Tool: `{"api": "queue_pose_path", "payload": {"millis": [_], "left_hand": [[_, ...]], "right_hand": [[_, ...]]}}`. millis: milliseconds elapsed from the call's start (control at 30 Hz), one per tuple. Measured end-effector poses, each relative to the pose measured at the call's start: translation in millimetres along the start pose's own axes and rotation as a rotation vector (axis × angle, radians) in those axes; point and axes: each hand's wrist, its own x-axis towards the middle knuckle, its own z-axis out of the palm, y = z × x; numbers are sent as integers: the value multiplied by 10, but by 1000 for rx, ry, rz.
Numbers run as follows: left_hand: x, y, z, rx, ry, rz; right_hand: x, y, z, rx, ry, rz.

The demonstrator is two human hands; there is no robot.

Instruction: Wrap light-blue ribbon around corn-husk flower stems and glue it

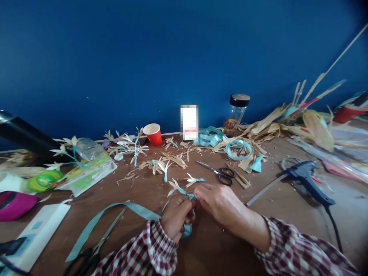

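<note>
Between my hands is a small corn husk flower (173, 186), its stem wrapped in light blue ribbon. My left hand (176, 215) pinches that stem, petals pointing away from me. Fingers closed, my right hand (220, 201) meets it at the stem's near end, where a bit of blue ribbon shows; the exact grip is hidden. A long blue ribbon (106, 212) trails left from beneath my left hand, and a loop of blue hangs below it. Just beyond lie two more husk flowers, one pointing sideways (195, 180) and one more upright (164, 170).
Black-handled scissors (220, 173) lie beyond my right hand, another pair (99, 245) by my left sleeve. A blue glue gun (310, 182) rests at right, a power strip (43, 234) at left. Behind are a red paper cup (153, 135), ribbon coils (238, 149) and a jar (235, 115).
</note>
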Motion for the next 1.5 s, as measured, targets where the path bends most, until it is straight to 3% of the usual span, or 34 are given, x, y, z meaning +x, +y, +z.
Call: {"api": "queue_pose_path", "payload": {"millis": [133, 233, 500, 633, 1067, 1200, 1500], "left_hand": [[-4, 11, -54, 162, 22, 121], [3, 52, -78, 144, 83, 182], [35, 29, -77, -18, 232, 149], [43, 50, -65, -49, 277, 123], [85, -61, -150, -58, 149, 226], [64, -29, -133, -49, 131, 201], [44, 76, -87, -152, 105, 133]], "right_hand": [[-8, 33, -15, 270, 32, 75], [-9, 18, 14, 375, 76, 126], [2, -51, 91, 607, 44, 283], [2, -30, 119, 619, 94, 247], [4, -30, 174, 530, 130, 259], [13, -8, 229, 714, 91, 345], [36, -102, 175, 1231, -133, 585]]}}
